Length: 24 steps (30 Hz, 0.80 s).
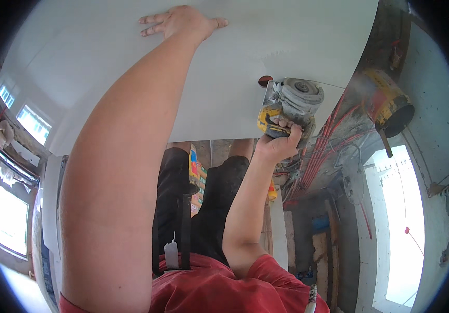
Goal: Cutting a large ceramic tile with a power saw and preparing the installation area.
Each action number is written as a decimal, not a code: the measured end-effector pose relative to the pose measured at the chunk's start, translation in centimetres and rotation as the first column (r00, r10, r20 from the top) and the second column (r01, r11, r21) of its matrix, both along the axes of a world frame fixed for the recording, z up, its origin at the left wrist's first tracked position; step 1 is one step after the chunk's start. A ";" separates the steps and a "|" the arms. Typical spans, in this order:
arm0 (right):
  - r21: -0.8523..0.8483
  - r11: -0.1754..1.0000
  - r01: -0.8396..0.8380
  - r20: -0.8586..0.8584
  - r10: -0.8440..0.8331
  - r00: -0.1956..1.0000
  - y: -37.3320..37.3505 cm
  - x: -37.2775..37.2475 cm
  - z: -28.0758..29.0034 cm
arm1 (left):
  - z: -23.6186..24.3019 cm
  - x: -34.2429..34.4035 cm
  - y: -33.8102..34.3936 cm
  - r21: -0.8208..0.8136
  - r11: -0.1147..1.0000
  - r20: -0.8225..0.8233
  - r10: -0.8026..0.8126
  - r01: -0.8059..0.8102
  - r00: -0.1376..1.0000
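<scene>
At the far left we see bright windows bending along the rim of the view. Our left hand lies flat on the far part of a large white panel, its fingers spread and straight, gripping nothing; it seems pressed there to keep the sheet from shifting. The left arm runs long from the near edge up to it. Below the panel's near edge we see our dark shorts and red shirt, with a colourful box on the floor between the legs.

Further right, our right hand wraps fully closed around the yellow handle of a power cutter, whose grey guard and round blade sit against the panel's right near edge. A small red round thing lies on the panel just beside the tool.

Right of that, red pipes run across the rough floor, a yellow bucket stands near them, and a bright doorway opens at the far right.
</scene>
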State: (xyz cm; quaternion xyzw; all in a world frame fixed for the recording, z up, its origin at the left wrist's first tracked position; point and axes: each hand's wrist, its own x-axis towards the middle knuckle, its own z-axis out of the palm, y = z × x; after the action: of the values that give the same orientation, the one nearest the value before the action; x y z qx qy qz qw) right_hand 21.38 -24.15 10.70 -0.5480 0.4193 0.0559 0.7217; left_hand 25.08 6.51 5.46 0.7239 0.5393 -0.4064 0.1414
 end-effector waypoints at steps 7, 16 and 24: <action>-0.043 0.999 0.022 -0.034 -0.023 0.999 -0.4 0.0 0.0 | -0.2 0.5 -0.5 -0.049 0.996 0.029 0.076 -0.074 0.997; 0.018 1.000 -0.018 0.004 0.018 1.000 -0.3 0.0 0.0 | -0.5 0.9 -0.8 -0.029 0.997 0.029 0.068 -0.067 0.997; -0.007 1.000 0.028 -0.010 -0.028 1.000 0.2 0.0 0.1 | -0.3 1.0 -0.9 -0.014 0.995 0.029 0.101 -0.101 0.994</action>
State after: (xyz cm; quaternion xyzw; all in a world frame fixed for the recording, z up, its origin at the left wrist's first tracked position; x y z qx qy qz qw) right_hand 21.38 -23.98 10.78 -0.5441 0.4307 0.0469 0.7185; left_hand 26.12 5.61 5.13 0.7007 0.5704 -0.3915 0.1744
